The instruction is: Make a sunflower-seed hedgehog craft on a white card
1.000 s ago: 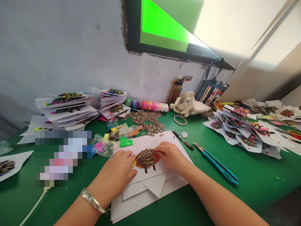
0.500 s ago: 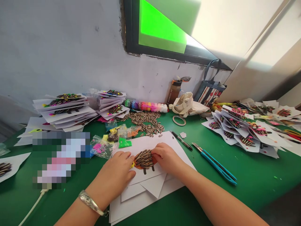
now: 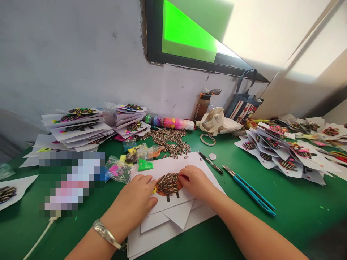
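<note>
Grip first: left hand lies flat and empty, pinning the white paper sheet to the green tabletop. Right hand presses its fingertips on the brown seed-covered hedgehog figure mid-sheet; whether they pinch a seed, I cannot tell. Neither has shifted since a second ago.

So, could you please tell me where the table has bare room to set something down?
Bare green table lies right of the blue knife, nearer than the craft sheets. Crowded behind the seed hedgehog: sunflower seeds, small bags, paper stacks.

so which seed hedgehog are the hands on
The seed hedgehog on the front-centre white sheets, between left hand and right hand; others sit in side piles.
</note>
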{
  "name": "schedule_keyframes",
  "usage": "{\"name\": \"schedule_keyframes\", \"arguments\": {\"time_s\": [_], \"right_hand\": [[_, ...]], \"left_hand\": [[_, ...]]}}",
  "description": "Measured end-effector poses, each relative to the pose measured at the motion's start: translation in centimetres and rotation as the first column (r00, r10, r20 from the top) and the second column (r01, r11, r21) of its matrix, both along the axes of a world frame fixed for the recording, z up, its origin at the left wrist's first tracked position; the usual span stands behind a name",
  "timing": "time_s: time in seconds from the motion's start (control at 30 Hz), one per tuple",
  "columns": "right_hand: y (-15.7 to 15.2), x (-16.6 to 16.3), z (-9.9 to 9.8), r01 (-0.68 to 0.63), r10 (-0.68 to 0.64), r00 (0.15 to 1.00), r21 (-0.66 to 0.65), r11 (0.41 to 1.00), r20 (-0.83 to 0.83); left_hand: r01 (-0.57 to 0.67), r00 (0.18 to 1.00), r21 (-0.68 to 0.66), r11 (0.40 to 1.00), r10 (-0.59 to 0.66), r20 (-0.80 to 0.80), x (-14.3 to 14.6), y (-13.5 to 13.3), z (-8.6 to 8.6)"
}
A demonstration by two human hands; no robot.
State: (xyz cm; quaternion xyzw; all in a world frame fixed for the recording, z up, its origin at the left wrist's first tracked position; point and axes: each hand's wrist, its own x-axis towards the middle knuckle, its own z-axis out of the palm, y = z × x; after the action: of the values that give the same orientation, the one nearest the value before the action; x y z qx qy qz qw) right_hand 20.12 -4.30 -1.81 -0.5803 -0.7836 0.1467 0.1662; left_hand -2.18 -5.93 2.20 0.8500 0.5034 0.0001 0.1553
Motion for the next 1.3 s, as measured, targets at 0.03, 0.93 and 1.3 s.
{"name": "schedule_keyframes", "arguments": {"time_s": [0.03, 0.93, 1.3], "right_hand": [[0.0, -0.1, 0.0, 0.001, -0.001, 1.0, -0.001, 1.0, -0.003], [1.6, 3.5, 1.2, 0.156, -0.135, 0.98, 0.138, 0.978, -0.146], [-1.4, 1.1, 0.1, -0.002, -0.098, 0.87, -0.203, 0.979, -0.484]], "left_hand": [[0.003, 1.0, 0.002, 1.0, -0.003, 0.0, 0.0, 0.0, 0.0], [-0.002, 1.0, -0.01, 1.0, 0.002, 0.014, -0.1, -0.1, -0.2], [0.005, 1.0, -0.005, 1.0, -0.005, 0.017, 0.0, 0.0, 0.0]]}}
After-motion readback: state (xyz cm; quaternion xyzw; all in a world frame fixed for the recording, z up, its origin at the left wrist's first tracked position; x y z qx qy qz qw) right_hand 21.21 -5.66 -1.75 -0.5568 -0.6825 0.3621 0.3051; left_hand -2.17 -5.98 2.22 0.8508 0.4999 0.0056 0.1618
